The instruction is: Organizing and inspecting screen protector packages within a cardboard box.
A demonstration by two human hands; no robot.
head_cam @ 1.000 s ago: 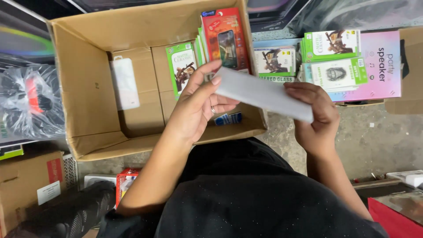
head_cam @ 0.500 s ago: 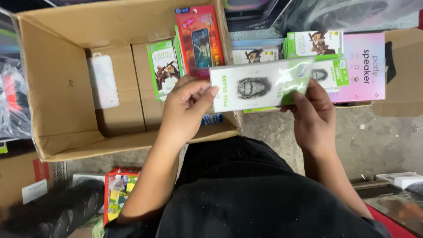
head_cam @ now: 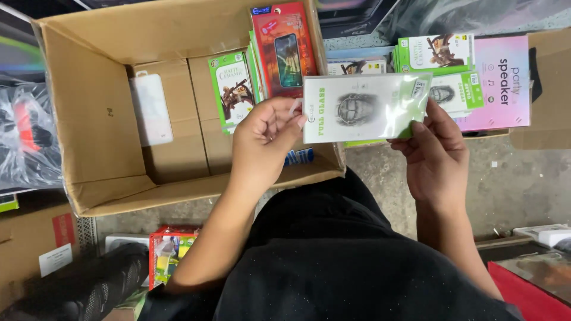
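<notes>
- The left hand [head_cam: 264, 139] pinches the left short edge of a flat white-and-green screen-protector packet [head_cam: 363, 107]; the right hand [head_cam: 437, 157] closes its grip on the lower right corner. Both grips are shut on it.
- The packet hangs face up between the two grips, above the near wall of the open cardboard box [head_cam: 89, 119].
- Beyond the left grip a red phone-accessory pack [head_cam: 284, 50] stands in the box; beyond the right grip lies a pink speaker box [head_cam: 502, 77].
- To handle it well, I judge: keep fingertips on the edges and hold it level.
- Compared with half a second ago, the packet sits a little higher and more squarely face up.
</notes>
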